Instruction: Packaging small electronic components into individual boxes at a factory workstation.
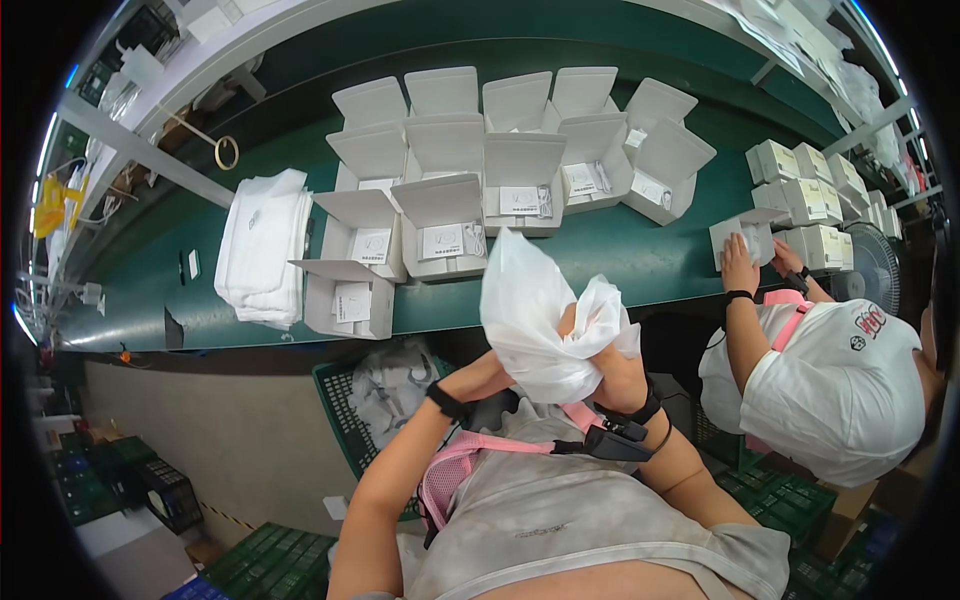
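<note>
A white, crumpled plastic bag (530,310) is held up at the table's front edge, before my chest. My left hand (488,374) grips it from the left, its fingers mostly hidden behind the plastic. On the other side my right hand (622,380) is closed on the bunched part of the bag, with folds of plastic around the fingers. What the bag contains, if anything, cannot be made out. Just beyond it stand several open white boxes (445,215) in rows, lids raised, with printed cards and coiled cables inside.
A stack of white plastic bags (262,250) lies left of the boxes on the green table (130,290). At right a co-worker (810,390) handles an open box (742,240) beside stacked closed boxes (800,200) and a fan (872,268). A green crate (345,425) with grey cloth stands below.
</note>
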The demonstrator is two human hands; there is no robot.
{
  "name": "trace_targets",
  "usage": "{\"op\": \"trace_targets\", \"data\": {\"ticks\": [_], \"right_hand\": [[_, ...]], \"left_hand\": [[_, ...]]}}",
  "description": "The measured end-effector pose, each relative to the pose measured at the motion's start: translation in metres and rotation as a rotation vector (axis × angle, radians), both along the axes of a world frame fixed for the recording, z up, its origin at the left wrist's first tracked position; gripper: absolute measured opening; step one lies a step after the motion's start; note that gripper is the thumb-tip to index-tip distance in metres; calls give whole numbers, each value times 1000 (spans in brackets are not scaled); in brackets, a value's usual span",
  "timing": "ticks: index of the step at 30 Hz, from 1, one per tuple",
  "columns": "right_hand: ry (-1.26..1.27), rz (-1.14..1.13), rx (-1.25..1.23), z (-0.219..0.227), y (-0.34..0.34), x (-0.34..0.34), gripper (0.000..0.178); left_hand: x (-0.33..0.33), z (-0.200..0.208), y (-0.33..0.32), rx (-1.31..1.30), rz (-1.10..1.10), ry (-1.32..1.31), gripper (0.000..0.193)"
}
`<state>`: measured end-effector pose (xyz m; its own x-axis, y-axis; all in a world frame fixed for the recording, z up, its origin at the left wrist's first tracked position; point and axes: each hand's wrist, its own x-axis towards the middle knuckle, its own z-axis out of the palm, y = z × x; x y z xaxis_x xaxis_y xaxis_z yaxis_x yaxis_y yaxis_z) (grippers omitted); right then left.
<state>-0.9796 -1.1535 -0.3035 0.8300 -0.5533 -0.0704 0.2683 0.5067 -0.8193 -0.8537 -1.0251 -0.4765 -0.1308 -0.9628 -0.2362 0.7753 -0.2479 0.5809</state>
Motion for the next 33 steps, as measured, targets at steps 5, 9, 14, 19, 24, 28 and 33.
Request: {"op": "trace_targets", "data": {"ticks": [5,9,14,19,24,28,33], "right_hand": [[-438,200,290,31,-3,11,31],[-512,377,633,5,-42,-19,24],[415,560,-136,7,-50,-18,22],[431,732,-594,-17,-30,-3,55],[350,1091,-369,-37,-27,7,100],[254,795,-49,-17,-40,3,88],[149,455,-135,-54,-50,-10,87]], "left_hand": [[-3,-15,-28,21,391,275,68],[46,91,10,-268,231,-959,70],[43,223,9,-526,-107,-1316,60],[24,209,14,-517,-133,-1521,41],[12,183,28,-559,-331,-1506,50],[27,175,43,2,-280,-1248,52],[33,115,49,177,297,-745,75]]}}
